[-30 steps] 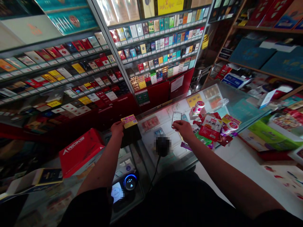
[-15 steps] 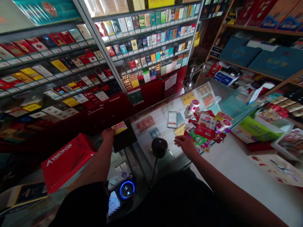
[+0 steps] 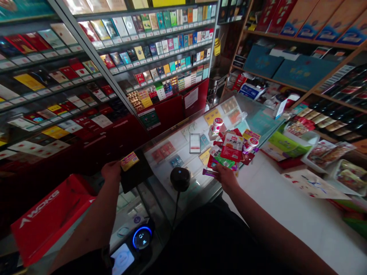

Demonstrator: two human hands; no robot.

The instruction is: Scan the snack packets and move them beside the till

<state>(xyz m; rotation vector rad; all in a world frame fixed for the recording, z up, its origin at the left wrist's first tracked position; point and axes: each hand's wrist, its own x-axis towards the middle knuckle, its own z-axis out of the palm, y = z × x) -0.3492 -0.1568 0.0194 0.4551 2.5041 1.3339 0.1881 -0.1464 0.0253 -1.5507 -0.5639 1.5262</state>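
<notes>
Indoors, at a glass counter (image 3: 187, 164), a round black scanner (image 3: 180, 178) stood near the front edge, its cord trailing down toward the person. The left hand (image 3: 111, 170) lay left of the scanner, fingers curled shut over the near edge of a flat black box (image 3: 137, 173). A yellow card (image 3: 129, 161) sat on the box top just beside the thumb; whether the two touched I could not tell. The box rested between that hand and the scanner, close to the scanner but apart from it. The right hand (image 3: 228, 179) was right of the scanner, fingertips drawn together on one end of a purple sachet (image 3: 208, 172). The sachet lay flat on the glass between hand and scanner. Farther right and behind the scanner, a loose heap of red and green packets (image 3: 233, 147) spread over the glass, with a small white cup (image 3: 217, 124) at the heap's far side. A phone (image 3: 194, 143) lay face up directly behind the scanner, well clear of both hands. Below and left of the scanner, under the counter edge, sat a device (image 3: 142, 236) with a lit blue ring. A red carton (image 3: 46, 214) stood far left of the scanner, past the left forearm. Shelves (image 3: 160, 57) of small packs rose behind the scanner, beyond the counter.
</notes>
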